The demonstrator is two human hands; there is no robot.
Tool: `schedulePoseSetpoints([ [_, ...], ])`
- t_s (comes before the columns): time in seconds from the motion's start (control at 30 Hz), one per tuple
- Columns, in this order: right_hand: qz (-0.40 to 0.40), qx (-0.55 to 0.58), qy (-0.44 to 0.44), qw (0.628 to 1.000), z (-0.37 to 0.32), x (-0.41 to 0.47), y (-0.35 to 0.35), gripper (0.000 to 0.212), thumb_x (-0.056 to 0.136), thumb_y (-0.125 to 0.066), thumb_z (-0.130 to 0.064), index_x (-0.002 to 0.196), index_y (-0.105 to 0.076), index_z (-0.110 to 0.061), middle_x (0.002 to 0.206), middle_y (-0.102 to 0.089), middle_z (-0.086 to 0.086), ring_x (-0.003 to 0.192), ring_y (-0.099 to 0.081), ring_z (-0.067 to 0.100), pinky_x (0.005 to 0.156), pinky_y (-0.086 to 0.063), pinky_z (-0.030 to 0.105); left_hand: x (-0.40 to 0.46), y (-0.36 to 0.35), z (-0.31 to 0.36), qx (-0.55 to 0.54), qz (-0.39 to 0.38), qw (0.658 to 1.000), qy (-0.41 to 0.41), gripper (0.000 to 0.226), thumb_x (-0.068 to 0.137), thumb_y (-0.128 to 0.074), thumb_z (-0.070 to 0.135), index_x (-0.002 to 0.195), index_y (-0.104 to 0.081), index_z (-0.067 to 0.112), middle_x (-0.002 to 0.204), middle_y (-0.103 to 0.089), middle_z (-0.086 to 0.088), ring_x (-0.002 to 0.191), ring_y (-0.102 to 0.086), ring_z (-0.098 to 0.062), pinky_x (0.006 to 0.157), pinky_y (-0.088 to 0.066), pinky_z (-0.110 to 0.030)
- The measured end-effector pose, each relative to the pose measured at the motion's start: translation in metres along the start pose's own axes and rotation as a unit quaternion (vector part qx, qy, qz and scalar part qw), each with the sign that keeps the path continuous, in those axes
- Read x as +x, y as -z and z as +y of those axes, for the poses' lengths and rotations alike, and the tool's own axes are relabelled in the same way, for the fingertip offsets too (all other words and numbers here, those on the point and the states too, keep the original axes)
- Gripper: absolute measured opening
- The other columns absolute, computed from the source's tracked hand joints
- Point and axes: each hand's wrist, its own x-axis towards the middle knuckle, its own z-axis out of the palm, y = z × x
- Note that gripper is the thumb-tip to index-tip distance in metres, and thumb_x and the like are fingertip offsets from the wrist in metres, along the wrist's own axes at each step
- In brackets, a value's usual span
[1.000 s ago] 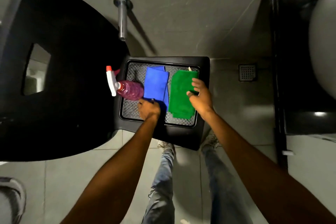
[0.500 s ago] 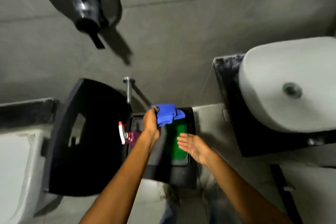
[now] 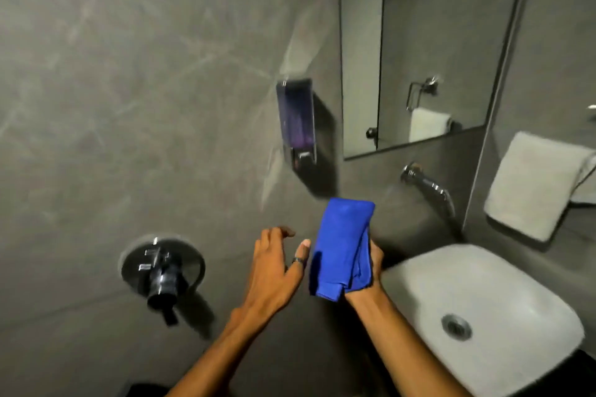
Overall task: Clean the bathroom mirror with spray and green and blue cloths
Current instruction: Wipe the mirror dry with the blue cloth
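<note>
A folded blue cloth (image 3: 342, 245) stands upright in my right hand (image 3: 371, 271), which grips it from behind near the lower centre. Just left of it my left hand (image 3: 274, 264) is open, fingers spread, its thumb close to the cloth's edge; I cannot tell whether it touches. The bathroom mirror (image 3: 419, 45) hangs on the grey wall at the upper right, above and beyond both hands. The spray bottle and the green cloth are out of view.
A white basin (image 3: 503, 306) sits at the lower right under a chrome tap (image 3: 429, 184). A soap dispenser (image 3: 296, 119) is fixed left of the mirror. A white towel (image 3: 535, 184) hangs at the right. A black shower valve (image 3: 163, 271) protrudes at the lower left.
My view has swung up from the stool to the wall and mirror. The blue cloth, lifted by my left hand, has passed to my right hand; my left hand is now open.
</note>
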Motion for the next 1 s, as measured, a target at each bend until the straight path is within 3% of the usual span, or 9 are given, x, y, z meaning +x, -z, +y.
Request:
schedulePoseSetpoints([
  [0.07, 0.017, 0.024, 0.045, 0.999, -0.038, 0.023, -0.009, 0.037, 0.064, -0.066, -0.043, 0.078, -0.081, -0.013, 0.080, -0.079, 0.004, 0.071, -0.076, 0.020, 0.064, -0.062, 0.027, 0.040, 0.018, 0.037, 0.048, -0.008, 0.991, -0.123, 0.043, 0.097, -0.046, 0.056, 0.119, -0.057, 0.021, 0.120, -0.057, 0.003, 0.112, -0.053, -0.015, 0.101, -0.043, -0.028],
  [0.17, 0.024, 0.011, 0.093, 0.995, -0.095, 0.073, -0.033, 0.052, 0.094, -0.044, -0.050, 0.091, -0.082, -0.014, 0.086, -0.078, 0.006, 0.080, -0.075, 0.019, 0.073, -0.062, 0.027, 0.109, 0.057, 0.103, 0.125, 0.000, 0.954, -0.274, 0.041, 0.099, -0.046, 0.050, 0.117, -0.061, 0.016, 0.122, -0.060, -0.002, 0.114, -0.056, -0.021, 0.102, -0.047, -0.038],
  [0.27, 0.064, -0.163, 0.182, 0.968, -0.126, 0.116, -0.079, 0.065, 0.096, -0.040, -0.055, 0.141, -0.053, -0.010, 0.136, -0.060, 0.017, 0.127, -0.054, 0.022, 0.110, -0.042, 0.034, 0.181, 0.105, 0.162, 0.192, 0.058, 0.914, -0.353, 0.049, 0.099, -0.041, 0.049, 0.124, -0.063, 0.014, 0.136, -0.059, -0.009, 0.132, -0.053, -0.026, 0.113, -0.044, -0.048],
  [0.37, 0.058, -0.398, 0.362, 0.841, -0.147, 0.161, -0.133, 0.056, 0.105, -0.036, -0.038, 0.156, -0.028, -0.018, 0.164, -0.027, 0.009, 0.147, -0.032, 0.020, 0.120, -0.029, 0.039, 0.250, 0.145, 0.223, 0.252, 0.100, 0.888, -0.372, 0.052, 0.102, -0.040, 0.045, 0.144, -0.053, 0.016, 0.162, -0.042, -0.009, 0.160, -0.022, -0.026, 0.130, -0.013, -0.044],
  [0.47, 0.037, -0.638, 0.511, 0.575, -0.150, 0.207, -0.154, 0.058, 0.103, -0.035, -0.036, 0.157, -0.018, -0.020, 0.165, -0.018, 0.006, 0.155, -0.008, 0.029, 0.127, -0.010, 0.048, 0.303, 0.173, 0.252, 0.379, 0.148, 0.834, -0.372, 0.067, 0.104, -0.038, 0.042, 0.163, -0.027, 0.013, 0.176, -0.014, -0.008, 0.164, 0.001, -0.028, 0.133, 0.005, -0.043],
  [0.5, 0.040, -0.665, 0.531, 0.524, -0.151, 0.219, -0.158, 0.059, 0.103, -0.031, -0.040, 0.157, -0.015, -0.023, 0.165, -0.020, 0.007, 0.155, -0.009, 0.031, 0.126, -0.011, 0.049, 0.316, 0.180, 0.256, 0.408, 0.163, 0.821, -0.365, 0.071, 0.104, -0.034, 0.045, 0.166, -0.017, 0.016, 0.177, -0.006, -0.007, 0.164, 0.005, -0.029, 0.133, 0.008, -0.045],
  [0.67, 0.012, -0.694, 0.583, 0.423, -0.189, 0.264, -0.151, 0.058, 0.103, -0.026, -0.044, 0.159, -0.015, -0.030, 0.169, -0.005, -0.003, 0.157, -0.009, 0.025, 0.127, -0.008, 0.047, 0.360, 0.192, 0.273, 0.472, 0.275, 0.738, -0.396, 0.070, 0.105, -0.026, 0.051, 0.167, -0.011, 0.022, 0.176, -0.008, -0.007, 0.164, -0.003, -0.031, 0.132, -0.001, -0.055],
  [0.73, 0.019, -0.691, 0.590, 0.417, -0.217, 0.276, -0.142, 0.058, 0.102, -0.026, -0.043, 0.158, -0.017, -0.029, 0.168, -0.009, -0.001, 0.157, -0.010, 0.025, 0.127, -0.010, 0.047, 0.365, 0.191, 0.277, 0.464, 0.310, 0.734, -0.387, 0.071, 0.105, -0.025, 0.053, 0.167, -0.012, 0.022, 0.176, -0.008, -0.007, 0.164, -0.003, -0.032, 0.131, 0.003, -0.055],
  [1.0, 0.162, -0.608, 0.536, 0.563, -0.311, 0.301, -0.044, 0.060, 0.099, -0.025, -0.035, 0.155, -0.026, -0.014, 0.163, -0.021, 0.008, 0.154, -0.016, 0.027, 0.126, -0.013, 0.044, 0.368, 0.162, 0.256, 0.459, 0.343, 0.730, -0.374, 0.074, 0.102, -0.019, 0.058, 0.167, -0.009, 0.023, 0.177, -0.003, -0.007, 0.164, 0.003, -0.033, 0.130, 0.008, -0.055],
])
